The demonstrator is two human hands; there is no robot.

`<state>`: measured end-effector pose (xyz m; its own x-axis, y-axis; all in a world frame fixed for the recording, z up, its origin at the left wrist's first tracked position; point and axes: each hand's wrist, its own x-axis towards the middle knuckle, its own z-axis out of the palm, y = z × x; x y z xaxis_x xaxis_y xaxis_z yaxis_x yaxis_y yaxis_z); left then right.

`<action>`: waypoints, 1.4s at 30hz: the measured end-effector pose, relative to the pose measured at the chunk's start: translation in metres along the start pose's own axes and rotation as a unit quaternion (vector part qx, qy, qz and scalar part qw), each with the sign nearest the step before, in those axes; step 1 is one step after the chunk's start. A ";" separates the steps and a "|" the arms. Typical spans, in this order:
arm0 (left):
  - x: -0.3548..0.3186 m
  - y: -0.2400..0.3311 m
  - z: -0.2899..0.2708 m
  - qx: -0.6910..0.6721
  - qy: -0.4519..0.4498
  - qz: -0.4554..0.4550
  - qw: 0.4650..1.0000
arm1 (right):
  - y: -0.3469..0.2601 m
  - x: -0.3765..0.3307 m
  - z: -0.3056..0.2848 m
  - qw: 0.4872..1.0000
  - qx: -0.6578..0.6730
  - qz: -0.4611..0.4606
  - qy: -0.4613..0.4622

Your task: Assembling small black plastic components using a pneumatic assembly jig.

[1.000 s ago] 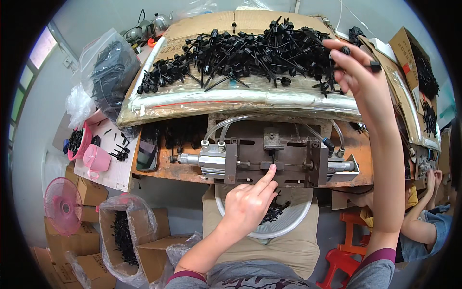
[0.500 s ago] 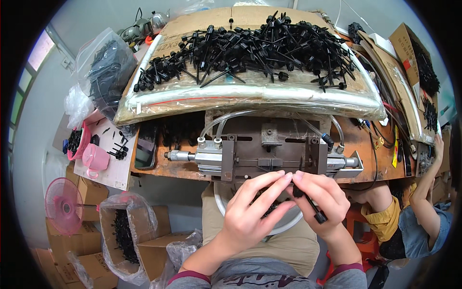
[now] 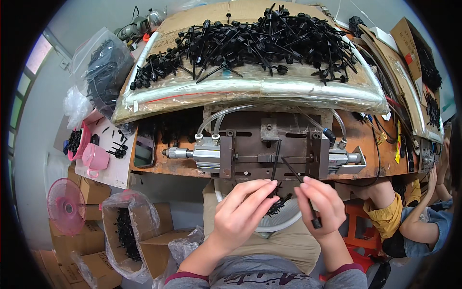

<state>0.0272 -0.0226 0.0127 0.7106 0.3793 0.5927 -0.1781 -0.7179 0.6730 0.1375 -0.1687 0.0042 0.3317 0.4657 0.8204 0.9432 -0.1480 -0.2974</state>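
Note:
My left hand (image 3: 243, 209) pinches a thin black rod (image 3: 276, 161), which points up across the front of a metal clamping jig (image 3: 250, 132). In my right hand (image 3: 323, 204) is a black rod-shaped part (image 3: 290, 168). Its slim end slants up and left toward the jig, and its thick end (image 3: 316, 222) shows below the fingers. The hands are apart, just in front of the jig's middle block (image 3: 268, 158). Below them, a white round basin (image 3: 281, 226) on my lap holds black parts (image 3: 279, 206), partly hidden by my left hand.
A heap of black rod parts (image 3: 260, 43) lies on a plastic-wrapped cardboard tray (image 3: 202, 91) behind the jig. Air cylinders (image 3: 207, 156) with clear hoses flank the jig. At left are a pink mug (image 3: 95, 158), a pink fan (image 3: 66, 204) and a lined carton (image 3: 108, 231). Another person (image 3: 423, 221) sits at right.
My hands have moved apart from fingertips nearly touching. Both rods now show, pointing up toward the jig. The basin's parts are more exposed. The other person's arm has lowered.

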 end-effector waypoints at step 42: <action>-0.006 -0.016 -0.001 0.037 -0.073 0.021 0.996 | -0.006 -0.021 -0.008 0.995 0.048 0.020 -0.082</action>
<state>0.0251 -0.0134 -0.0011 0.7964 0.2619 0.5452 -0.1634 -0.7747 0.6108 0.1251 -0.1847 -0.0074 0.3545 0.5986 0.7184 0.9207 -0.0892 -0.3799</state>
